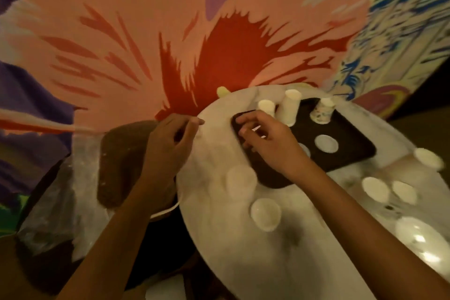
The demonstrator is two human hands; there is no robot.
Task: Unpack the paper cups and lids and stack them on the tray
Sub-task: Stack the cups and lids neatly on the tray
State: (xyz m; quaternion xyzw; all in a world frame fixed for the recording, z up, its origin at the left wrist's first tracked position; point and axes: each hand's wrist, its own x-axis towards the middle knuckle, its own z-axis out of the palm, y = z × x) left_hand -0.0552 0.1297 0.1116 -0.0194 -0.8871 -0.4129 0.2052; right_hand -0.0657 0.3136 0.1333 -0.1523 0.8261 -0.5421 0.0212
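Item 1. Tray [353, 146]: dark, on the round white table [219, 246]. Contents, far end: a short plain cup stack [266, 107], a taller plain cup stack [291, 108] just beside it, and a patterned cup stack [322, 112] a little to the right, all mouth-down. Contents, middle: one white lid [326, 143] lying flat, and a second lid [305, 150] half covered by my right wrist.

Item 2. Table, off the tray: two loose lids [241, 181] [265, 213] near the front, and two more lids [375, 189] [404, 192] to the right.

Item 3. Right hand [265, 140]: over the tray's near left corner, fingers curled. A thin white sliver shows among them. I cannot tell whether it is a lid's edge, or whether I am gripping it.

Item 4. Left hand [170, 140]: at the table's left edge, fingers curled with the tips drawn together. What they hold, if anything, is too blurred to tell.

Item 5. Unclear: a white round object [428, 159] at the table's right rim, either cup or lid. A glinting clear wrapper [418, 236] at lower right, its contents not legible. A brown bag-like shape [126, 161] and crumpled clear plastic [48, 202] lie left of the table.
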